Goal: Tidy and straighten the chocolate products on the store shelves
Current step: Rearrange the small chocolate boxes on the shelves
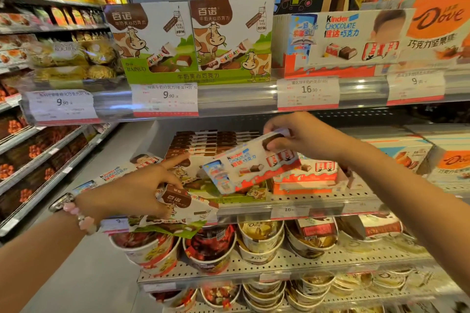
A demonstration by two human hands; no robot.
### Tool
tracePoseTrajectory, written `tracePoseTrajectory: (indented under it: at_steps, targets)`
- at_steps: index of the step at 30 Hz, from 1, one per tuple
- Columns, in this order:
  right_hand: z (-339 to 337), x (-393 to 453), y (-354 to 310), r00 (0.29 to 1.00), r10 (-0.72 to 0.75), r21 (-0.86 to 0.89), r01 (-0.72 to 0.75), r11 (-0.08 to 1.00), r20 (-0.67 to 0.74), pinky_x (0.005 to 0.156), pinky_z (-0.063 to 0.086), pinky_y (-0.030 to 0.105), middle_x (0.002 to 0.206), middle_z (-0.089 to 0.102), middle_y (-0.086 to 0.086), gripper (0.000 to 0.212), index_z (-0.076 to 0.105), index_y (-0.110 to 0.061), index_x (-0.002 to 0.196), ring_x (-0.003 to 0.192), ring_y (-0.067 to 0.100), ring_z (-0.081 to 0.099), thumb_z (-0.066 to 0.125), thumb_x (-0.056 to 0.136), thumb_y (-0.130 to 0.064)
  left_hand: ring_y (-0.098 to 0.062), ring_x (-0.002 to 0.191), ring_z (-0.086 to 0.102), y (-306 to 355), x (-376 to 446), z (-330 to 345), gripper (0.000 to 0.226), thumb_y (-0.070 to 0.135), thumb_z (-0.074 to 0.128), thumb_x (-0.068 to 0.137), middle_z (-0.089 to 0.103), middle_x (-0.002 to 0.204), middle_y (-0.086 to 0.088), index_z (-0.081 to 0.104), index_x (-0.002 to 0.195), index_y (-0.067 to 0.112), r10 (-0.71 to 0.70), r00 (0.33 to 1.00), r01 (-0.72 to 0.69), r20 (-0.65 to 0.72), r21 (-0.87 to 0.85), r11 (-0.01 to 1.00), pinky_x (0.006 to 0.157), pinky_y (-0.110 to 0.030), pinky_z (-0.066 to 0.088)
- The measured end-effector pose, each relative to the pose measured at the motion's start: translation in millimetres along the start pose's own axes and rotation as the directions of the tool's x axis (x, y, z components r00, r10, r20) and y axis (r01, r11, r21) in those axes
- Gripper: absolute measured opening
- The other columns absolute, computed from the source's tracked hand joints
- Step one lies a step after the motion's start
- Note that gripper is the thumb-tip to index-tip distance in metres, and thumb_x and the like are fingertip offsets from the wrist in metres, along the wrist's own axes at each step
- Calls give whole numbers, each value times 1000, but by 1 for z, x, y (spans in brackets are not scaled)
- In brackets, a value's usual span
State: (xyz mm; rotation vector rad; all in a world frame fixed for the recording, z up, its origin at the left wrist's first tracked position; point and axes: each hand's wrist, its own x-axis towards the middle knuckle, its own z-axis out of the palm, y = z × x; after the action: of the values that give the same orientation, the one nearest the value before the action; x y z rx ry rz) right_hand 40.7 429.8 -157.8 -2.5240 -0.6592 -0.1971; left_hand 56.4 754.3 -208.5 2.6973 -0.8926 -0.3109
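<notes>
Shop: price tags [164, 98] on shelves [239, 95]

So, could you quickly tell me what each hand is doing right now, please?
Left hand: grips a Bainuo chocolate box, index finger pointing.
Right hand: pinches the tilted Kinder chocolate box by its top corner.

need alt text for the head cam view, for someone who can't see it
A person's right hand holds a tilted Kinder chocolate box by its end above the middle shelf, while the left hand grips a brown-and-white Bainuo box at the shelf's front edge. Above stand upright Bainuo display boxes; below sit Dove cups.
</notes>
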Motion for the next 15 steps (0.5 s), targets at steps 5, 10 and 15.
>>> tracePoseTrajectory:
  at_steps: [5, 10, 15]
  targets:
    - [-9, -32, 48, 996, 73, 91, -68, 993, -54, 63, 47, 15, 93, 63, -4, 4, 62, -16, 91, 83, 7, 62, 61, 86, -16, 3, 132, 23, 0, 3, 0, 36, 23, 79, 67, -1, 144, 36, 69, 100, 35, -10, 1000, 9, -15, -27, 1000, 102, -21, 37]
    - [-22, -54, 90, 971, 213, 226, -184, 957, -111, 70, 55, 21, 104, 60, -2, 9, 64, -8, 92, 90, 13, 64, 58, 87, -12, 1, 127, 26, 10, 10, -4, 38, 20, 79, 67, 6, 142, 31, 63, 94, 43, -48, 999, 47, -11, -40, 998, 102, -25, 35]
    - [-25, -63, 115, 952, 285, 211, -257, 943, -112, 64, 52, 14, 102, 60, -6, 9, 63, -6, 93, 91, 12, 63, 58, 88, -11, -9, 136, 28, 8, 15, -8, 42, 28, 80, 65, 13, 149, 23, 64, 102, 39, -78, 997, 78, -10, 6, 997, 107, -31, 33]
